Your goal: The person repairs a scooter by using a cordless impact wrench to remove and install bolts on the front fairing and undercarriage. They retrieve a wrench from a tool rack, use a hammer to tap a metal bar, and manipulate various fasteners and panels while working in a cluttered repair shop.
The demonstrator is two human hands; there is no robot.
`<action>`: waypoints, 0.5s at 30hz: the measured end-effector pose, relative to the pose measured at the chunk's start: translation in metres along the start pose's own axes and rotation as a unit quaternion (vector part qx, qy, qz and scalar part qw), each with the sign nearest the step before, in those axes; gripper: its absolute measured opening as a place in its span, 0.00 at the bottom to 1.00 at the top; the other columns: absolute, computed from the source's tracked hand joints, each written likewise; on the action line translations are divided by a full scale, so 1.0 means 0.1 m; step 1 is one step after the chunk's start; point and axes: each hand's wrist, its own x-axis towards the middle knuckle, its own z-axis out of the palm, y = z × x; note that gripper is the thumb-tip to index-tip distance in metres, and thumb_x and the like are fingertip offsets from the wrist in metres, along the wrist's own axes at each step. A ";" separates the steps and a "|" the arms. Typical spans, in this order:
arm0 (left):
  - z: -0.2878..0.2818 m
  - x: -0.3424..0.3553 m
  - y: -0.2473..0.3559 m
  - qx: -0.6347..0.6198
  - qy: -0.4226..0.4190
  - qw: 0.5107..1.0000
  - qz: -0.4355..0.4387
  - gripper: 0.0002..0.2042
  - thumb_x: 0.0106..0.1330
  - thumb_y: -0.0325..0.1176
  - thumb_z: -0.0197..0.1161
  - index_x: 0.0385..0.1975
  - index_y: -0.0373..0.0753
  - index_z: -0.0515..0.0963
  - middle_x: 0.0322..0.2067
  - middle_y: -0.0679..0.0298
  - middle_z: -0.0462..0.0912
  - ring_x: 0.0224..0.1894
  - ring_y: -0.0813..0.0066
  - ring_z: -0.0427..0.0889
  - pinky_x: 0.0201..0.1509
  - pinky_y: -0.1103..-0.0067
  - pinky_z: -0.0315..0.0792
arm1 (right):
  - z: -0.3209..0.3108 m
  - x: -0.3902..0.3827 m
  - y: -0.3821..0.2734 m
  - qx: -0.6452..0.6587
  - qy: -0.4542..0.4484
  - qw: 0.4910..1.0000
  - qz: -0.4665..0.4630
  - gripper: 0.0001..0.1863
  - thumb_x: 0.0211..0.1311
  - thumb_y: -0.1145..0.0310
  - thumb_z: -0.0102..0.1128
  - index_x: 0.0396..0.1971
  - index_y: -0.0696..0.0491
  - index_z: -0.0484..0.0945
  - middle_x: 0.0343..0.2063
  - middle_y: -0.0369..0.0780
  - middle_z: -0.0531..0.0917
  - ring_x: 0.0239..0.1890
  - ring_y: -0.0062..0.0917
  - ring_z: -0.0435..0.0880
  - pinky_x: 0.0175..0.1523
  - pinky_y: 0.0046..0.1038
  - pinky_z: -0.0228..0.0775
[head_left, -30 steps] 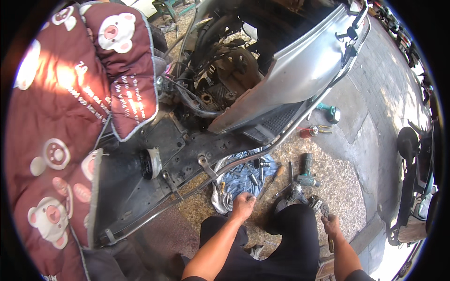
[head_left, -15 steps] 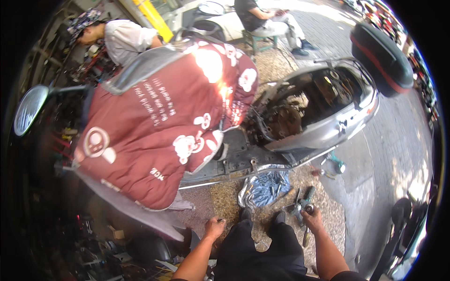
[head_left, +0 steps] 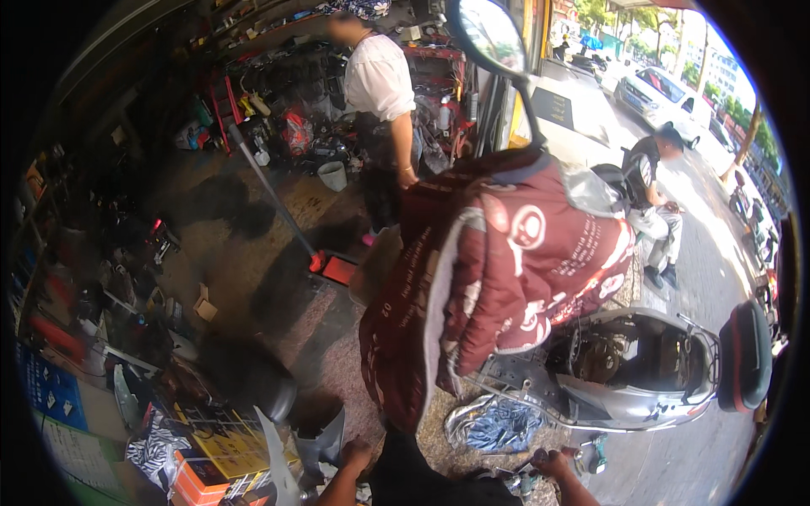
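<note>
My left hand (head_left: 355, 455) is at the lower edge, beside grey plastic panels (head_left: 321, 438), its fingers curled round something I cannot make out. My right hand (head_left: 553, 464) grips what looks like a ratchet wrench (head_left: 537, 458), low in front of a silver scooter (head_left: 629, 400) with its seat area open. A maroon padded cover with bear prints (head_left: 498, 278) drapes over the scooter's front. Below the footboard lies a crumpled blue cloth bundle (head_left: 498, 420), with a teal power tool (head_left: 595, 449) to its right.
A person in a white shirt (head_left: 378, 84) stands beyond the cover; another (head_left: 654, 198) sits on the right. A red floor jack (head_left: 336, 270), a bucket (head_left: 332, 174), stacked boxes (head_left: 202, 476), cluttered shelves (head_left: 430, 51) and a black top box (head_left: 742, 354) surround the scooter.
My view has lifted and swung left from the footboard and ground to the workshop and street. My hands have parted from their crouched position and now hang at the lower edge.
</note>
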 end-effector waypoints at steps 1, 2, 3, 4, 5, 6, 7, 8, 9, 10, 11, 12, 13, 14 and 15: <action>-0.09 0.14 -0.12 -0.002 -0.031 0.999 -0.033 0.12 0.61 0.39 0.59 0.33 0.35 0.81 0.28 0.53 0.84 0.31 0.57 0.83 0.36 0.67 0.77 | 0.00 0.05 -0.20 -0.035 -0.011 0.999 0.008 0.39 0.40 0.38 0.70 0.38 0.61 0.81 0.39 0.54 0.84 0.45 0.44 0.83 0.51 0.38 0.74; -0.18 0.25 -0.23 0.006 -0.075 0.995 -0.068 0.14 0.59 0.41 0.59 0.35 0.36 0.82 0.32 0.50 0.85 0.36 0.52 0.85 0.41 0.64 0.78 | 0.00 0.08 -0.36 -0.047 -0.029 0.998 0.017 0.38 0.39 0.36 0.70 0.38 0.58 0.82 0.40 0.53 0.84 0.46 0.44 0.83 0.52 0.38 0.74; -0.29 0.36 -0.30 -0.093 -0.062 0.988 -0.108 0.13 0.60 0.41 0.59 0.33 0.36 0.82 0.29 0.51 0.84 0.32 0.54 0.84 0.36 0.65 0.77 | 0.03 0.12 -0.54 -0.046 -0.046 0.998 0.021 0.40 0.38 0.34 0.70 0.38 0.58 0.82 0.40 0.52 0.84 0.46 0.44 0.83 0.52 0.37 0.73; -0.45 0.48 -0.32 -0.182 -0.056 0.970 -0.150 0.13 0.61 0.41 0.59 0.32 0.36 0.81 0.27 0.52 0.83 0.27 0.57 0.83 0.31 0.65 0.77 | 0.04 0.15 -0.70 -0.053 -0.063 0.996 0.025 0.42 0.38 0.32 0.69 0.39 0.58 0.82 0.41 0.52 0.84 0.47 0.44 0.82 0.52 0.37 0.73; -0.63 0.58 -0.33 -0.272 -0.052 0.940 -0.200 0.13 0.62 0.41 0.59 0.31 0.36 0.81 0.24 0.53 0.83 0.23 0.59 0.83 0.25 0.66 0.77 | 0.06 0.17 -0.84 -0.059 -0.081 0.995 0.028 0.43 0.37 0.31 0.69 0.39 0.59 0.82 0.41 0.52 0.83 0.47 0.44 0.82 0.52 0.37 0.72; -0.88 0.64 -0.36 -0.410 -0.069 0.889 -0.191 0.09 0.63 0.37 0.59 0.30 0.37 0.79 0.21 0.58 0.81 0.16 0.67 0.78 0.16 0.71 0.72 | 0.11 0.25 -1.02 -0.133 -0.086 0.986 0.040 0.43 0.39 0.30 0.67 0.40 0.57 0.83 0.42 0.51 0.84 0.48 0.44 0.82 0.53 0.36 0.72; -1.14 0.76 -0.33 -0.393 -0.038 0.899 -0.190 0.08 0.62 0.36 0.59 0.31 0.37 0.79 0.21 0.59 0.80 0.16 0.68 0.79 0.15 0.72 0.72 | 0.14 0.31 -1.17 -0.119 -0.092 0.988 0.038 0.42 0.38 0.30 0.68 0.40 0.56 0.83 0.42 0.50 0.84 0.47 0.42 0.82 0.53 0.36 0.73; -1.41 0.87 -0.28 -0.379 -0.007 0.907 -0.183 0.07 0.62 0.34 0.59 0.32 0.37 0.79 0.20 0.60 0.80 0.16 0.69 0.79 0.15 0.72 0.72 | 0.20 0.36 -1.31 -0.112 -0.100 0.988 0.043 0.41 0.37 0.31 0.69 0.40 0.55 0.83 0.41 0.49 0.84 0.46 0.39 0.83 0.52 0.35 0.73; -1.67 0.97 -0.22 -0.365 0.025 0.915 -0.170 0.07 0.62 0.33 0.60 0.34 0.37 0.78 0.20 0.60 0.80 0.16 0.70 0.79 0.15 0.73 0.72 | 0.26 0.41 -1.42 -0.118 -0.111 0.985 0.055 0.41 0.36 0.31 0.70 0.39 0.55 0.84 0.40 0.48 0.85 0.46 0.37 0.84 0.52 0.35 0.74; -2.02 1.10 -0.17 -0.384 0.030 0.912 -0.145 0.06 0.62 0.31 0.60 0.36 0.38 0.77 0.20 0.62 0.78 0.16 0.75 0.77 0.15 0.77 0.71 | 0.34 0.46 -1.54 -0.126 -0.113 0.983 0.066 0.42 0.35 0.29 0.69 0.41 0.53 0.84 0.42 0.48 0.85 0.47 0.36 0.83 0.53 0.34 0.74; -2.38 1.23 -0.09 -0.434 0.005 0.887 -0.160 0.07 0.62 0.31 0.60 0.38 0.38 0.76 0.21 0.62 0.79 0.15 0.74 0.76 0.15 0.77 0.71 | 0.46 0.54 -1.68 -0.161 -0.110 0.978 0.075 0.43 0.35 0.29 0.69 0.41 0.53 0.84 0.43 0.48 0.84 0.47 0.36 0.83 0.53 0.33 0.74; -2.67 1.34 0.05 -0.478 0.027 0.871 -0.111 0.07 0.63 0.31 0.59 0.38 0.37 0.77 0.22 0.61 0.79 0.15 0.74 0.76 0.16 0.77 0.72 | 0.54 0.61 -1.78 -0.140 -0.114 0.981 0.071 0.43 0.35 0.28 0.68 0.41 0.53 0.84 0.43 0.48 0.84 0.47 0.36 0.83 0.53 0.32 0.74; -2.97 1.43 0.19 -0.470 0.048 0.876 -0.097 0.07 0.64 0.30 0.59 0.38 0.37 0.77 0.23 0.61 0.80 0.16 0.74 0.76 0.17 0.78 0.73 | 0.62 0.67 -1.87 -0.137 -0.124 0.980 0.076 0.42 0.36 0.28 0.68 0.41 0.52 0.84 0.44 0.48 0.84 0.47 0.35 0.83 0.53 0.32 0.74; -3.22 1.50 0.37 -0.435 0.098 0.893 -0.064 0.07 0.65 0.29 0.58 0.39 0.35 0.78 0.24 0.61 0.80 0.19 0.74 0.77 0.20 0.78 0.74 | 0.74 0.81 -2.06 -0.208 -0.155 0.964 0.052 0.42 0.36 0.29 0.68 0.41 0.53 0.84 0.44 0.47 0.84 0.47 0.35 0.84 0.51 0.32 0.76; -3.48 1.61 0.56 -0.428 0.111 0.895 -0.057 0.06 0.65 0.28 0.58 0.38 0.35 0.78 0.25 0.61 0.80 0.19 0.75 0.77 0.21 0.78 0.74 | 0.78 0.84 -2.16 -0.054 -0.188 0.980 -0.045 0.38 0.41 0.36 0.70 0.42 0.55 0.83 0.42 0.46 0.85 0.44 0.35 0.85 0.48 0.33 0.77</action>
